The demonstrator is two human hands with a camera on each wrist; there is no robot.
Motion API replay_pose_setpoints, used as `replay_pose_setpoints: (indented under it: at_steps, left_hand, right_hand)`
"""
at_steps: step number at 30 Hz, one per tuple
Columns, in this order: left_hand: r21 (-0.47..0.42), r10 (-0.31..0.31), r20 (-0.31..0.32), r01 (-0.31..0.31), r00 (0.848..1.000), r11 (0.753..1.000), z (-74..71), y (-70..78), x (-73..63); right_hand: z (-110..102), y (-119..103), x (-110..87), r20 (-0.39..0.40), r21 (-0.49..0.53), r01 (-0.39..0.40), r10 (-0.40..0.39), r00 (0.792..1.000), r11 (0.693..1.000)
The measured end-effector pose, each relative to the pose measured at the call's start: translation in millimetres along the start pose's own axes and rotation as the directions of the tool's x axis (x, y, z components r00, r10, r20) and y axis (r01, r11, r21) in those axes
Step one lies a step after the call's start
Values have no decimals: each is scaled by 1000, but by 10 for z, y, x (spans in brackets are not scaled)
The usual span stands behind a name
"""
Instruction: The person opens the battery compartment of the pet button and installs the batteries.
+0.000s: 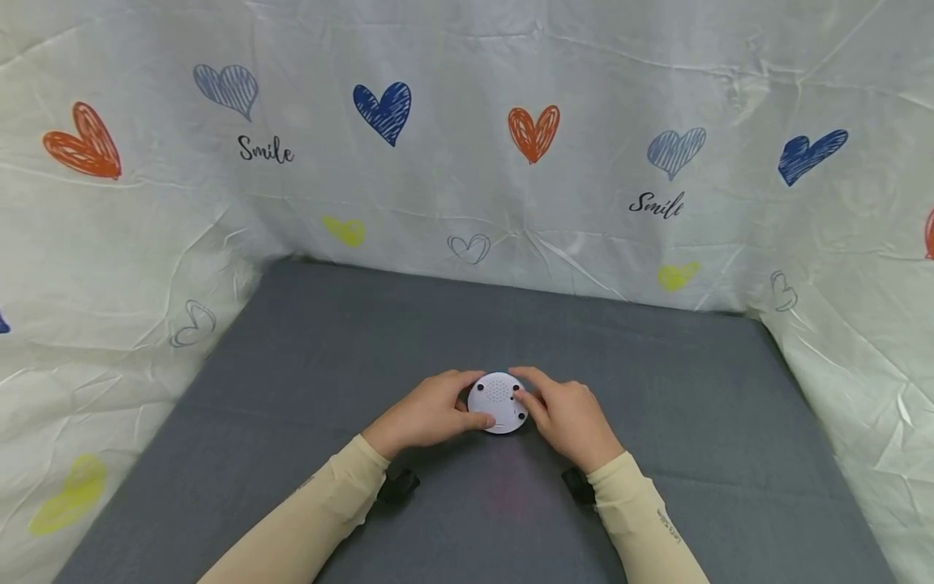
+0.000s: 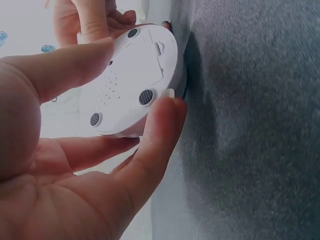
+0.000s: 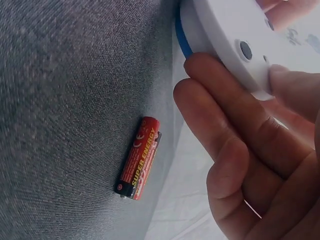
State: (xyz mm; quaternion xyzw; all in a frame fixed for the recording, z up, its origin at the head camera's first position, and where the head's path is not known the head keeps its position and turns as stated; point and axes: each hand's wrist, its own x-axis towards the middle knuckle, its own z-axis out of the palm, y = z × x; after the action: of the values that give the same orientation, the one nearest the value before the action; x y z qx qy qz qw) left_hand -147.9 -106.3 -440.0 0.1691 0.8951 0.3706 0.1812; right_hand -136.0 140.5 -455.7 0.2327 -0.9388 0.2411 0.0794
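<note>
A round white device (image 1: 499, 410) with a blue rim is held just above the grey cloth, its underside facing up. That face carries small speaker holes, dark round foot pads and, in the left wrist view, a battery cover (image 2: 145, 57). My left hand (image 1: 435, 411) grips its left side, one digit over the face and another at the near edge. From the right side my right hand (image 1: 571, 415) pinches the rim, a fingertip touching the face near a foot pad. Red and black batteries (image 3: 139, 160) lie on the cloth beneath the right hand, hidden in the head view.
The grey cloth-covered table (image 1: 350, 324) spreads around both hands. A white curtain (image 1: 452, 81) printed with hearts stands behind it and along both sides. Black wrist cameras (image 1: 398, 487) sit under the forearms.
</note>
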Motion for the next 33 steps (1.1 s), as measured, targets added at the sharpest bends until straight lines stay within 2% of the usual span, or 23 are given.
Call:
replay_pose_setpoints:
  at_steps: [7,15,19,28,33]
  left_hand:
    - [-10,-20,37,20,999,1000,29,33,10]
    - [13,-5,28,5,1000,1000,72,18,33]
    - [17,-22,19,21,1000,1000,114,-3,26]
    - [24,-23,-2,23,1000,999,177,-27,35]
    - [25,-26,2,26,1000,999,169,-37,37]
  right_hand:
    - [24,15,-12,11,-8,-22,22,1000,1000]
    - [43,-21,-4,69,10,-97,96,993,995]
    - [49,-40,0,79,-5,-110,110,991,994]
    - [19,-54,-9,91,-73,-90,96,991,993]
    - [-11,-64,-14,30,-132,-30,34,999,991]
